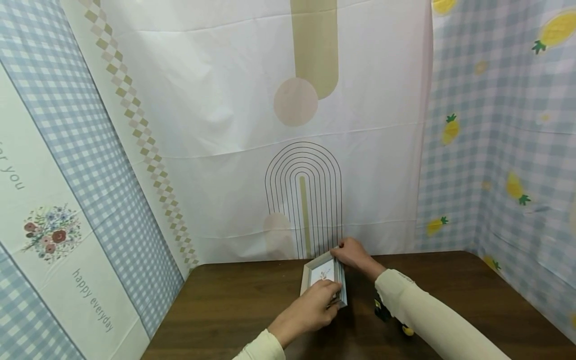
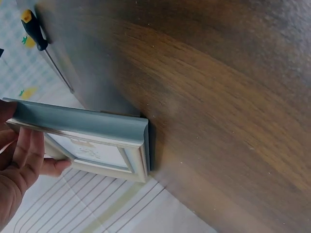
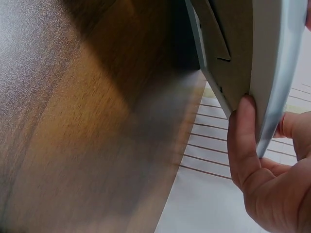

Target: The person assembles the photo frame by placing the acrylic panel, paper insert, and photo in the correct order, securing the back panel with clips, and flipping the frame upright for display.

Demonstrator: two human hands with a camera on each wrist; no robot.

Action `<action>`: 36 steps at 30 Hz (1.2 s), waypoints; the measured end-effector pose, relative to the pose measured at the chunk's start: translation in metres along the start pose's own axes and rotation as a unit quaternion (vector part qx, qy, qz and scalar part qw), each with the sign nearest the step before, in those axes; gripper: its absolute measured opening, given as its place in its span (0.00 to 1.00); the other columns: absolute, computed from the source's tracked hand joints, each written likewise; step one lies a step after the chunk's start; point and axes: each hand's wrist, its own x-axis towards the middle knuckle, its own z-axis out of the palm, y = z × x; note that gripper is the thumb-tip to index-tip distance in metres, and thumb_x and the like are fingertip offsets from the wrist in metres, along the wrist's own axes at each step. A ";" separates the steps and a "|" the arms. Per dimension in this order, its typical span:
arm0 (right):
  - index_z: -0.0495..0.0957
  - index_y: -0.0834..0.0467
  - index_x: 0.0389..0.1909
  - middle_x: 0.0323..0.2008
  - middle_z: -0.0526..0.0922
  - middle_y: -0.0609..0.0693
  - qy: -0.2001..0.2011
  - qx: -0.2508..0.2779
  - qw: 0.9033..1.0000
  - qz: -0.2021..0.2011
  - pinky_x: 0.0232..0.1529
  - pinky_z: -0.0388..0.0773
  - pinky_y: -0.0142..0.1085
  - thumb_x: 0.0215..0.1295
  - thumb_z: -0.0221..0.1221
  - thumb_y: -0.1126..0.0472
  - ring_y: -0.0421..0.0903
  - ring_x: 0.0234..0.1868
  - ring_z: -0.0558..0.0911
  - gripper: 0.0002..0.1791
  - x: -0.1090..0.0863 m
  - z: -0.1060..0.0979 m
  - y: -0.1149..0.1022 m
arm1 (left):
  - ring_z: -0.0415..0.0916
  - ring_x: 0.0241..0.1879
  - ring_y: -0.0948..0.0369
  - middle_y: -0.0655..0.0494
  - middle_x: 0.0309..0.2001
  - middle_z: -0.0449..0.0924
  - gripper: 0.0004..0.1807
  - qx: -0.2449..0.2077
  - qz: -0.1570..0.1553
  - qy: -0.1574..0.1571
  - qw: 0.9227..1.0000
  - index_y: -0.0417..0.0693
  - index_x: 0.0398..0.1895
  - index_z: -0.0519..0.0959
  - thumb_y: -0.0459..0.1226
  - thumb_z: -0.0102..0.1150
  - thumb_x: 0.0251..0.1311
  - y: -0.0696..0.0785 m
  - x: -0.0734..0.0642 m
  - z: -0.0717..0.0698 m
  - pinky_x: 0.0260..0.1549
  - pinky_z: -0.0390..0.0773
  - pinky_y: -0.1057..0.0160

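Note:
Both hands hold a small picture frame point(image 1: 306, 281) tilted over the table, its floral print showing in the head view. My left hand point(image 1: 310, 306) grips the near end, thumb across the front. At the far upper corner, my right hand point(image 1: 355, 254) pinches the edge. The left wrist view shows the frame's blue-grey side point(image 2: 82, 121) and cream face. In the right wrist view the brown backing board point(image 3: 238, 43) faces the camera, with right-hand fingers point(image 3: 247, 121) against the back edge and the thumb on the other side.
A screwdriver point(image 2: 35, 30) with a black and yellow handle lies on the brown wooden table point(image 1: 234, 300). In the head view the right sleeve point(image 1: 432, 305) partly covers black and yellow parts there. A printed white cloth point(image 1: 216, 200) hangs behind the table's far edge.

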 end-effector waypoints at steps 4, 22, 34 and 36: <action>0.67 0.51 0.19 0.18 0.67 0.46 0.001 0.012 1.000 0.013 0.15 0.81 0.40 0.65 0.64 0.57 0.45 0.18 0.73 0.18 -0.015 -0.004 -0.015 | 0.86 0.63 0.61 0.46 0.63 0.90 0.23 0.007 0.001 -0.008 1.000 0.36 0.68 0.83 0.32 0.71 0.72 0.001 0.001 0.001 0.65 0.86 0.70; 0.75 0.56 0.20 0.16 0.76 0.48 -0.020 -0.027 0.998 0.048 0.18 0.90 0.42 0.65 0.65 0.61 0.45 0.13 0.81 0.15 -0.026 -0.008 -0.020 | 0.83 0.41 0.69 0.59 0.47 0.91 0.10 0.097 0.030 -0.003 0.995 0.48 0.46 0.84 0.31 0.76 0.65 0.013 0.004 0.008 0.40 0.82 0.76; 0.68 0.51 0.15 0.14 0.74 0.47 -0.031 -0.054 0.997 0.043 0.17 0.85 0.36 0.65 0.63 0.62 0.49 0.15 0.85 0.19 -0.028 -0.007 -0.014 | 0.86 0.43 0.67 0.59 0.50 0.93 0.18 0.133 0.039 -0.017 0.990 0.48 0.59 0.89 0.32 0.72 0.67 0.016 0.008 0.016 0.44 0.85 0.75; 0.66 0.51 0.14 0.13 0.71 0.46 -0.031 -0.055 0.997 0.045 0.17 0.84 0.35 0.65 0.62 0.63 0.48 0.14 0.83 0.21 -0.028 -0.007 -0.013 | 0.86 0.45 0.67 0.59 0.52 0.93 0.19 0.131 0.036 -0.027 0.990 0.49 0.61 0.89 0.32 0.71 0.68 0.016 0.009 0.019 0.45 0.86 0.74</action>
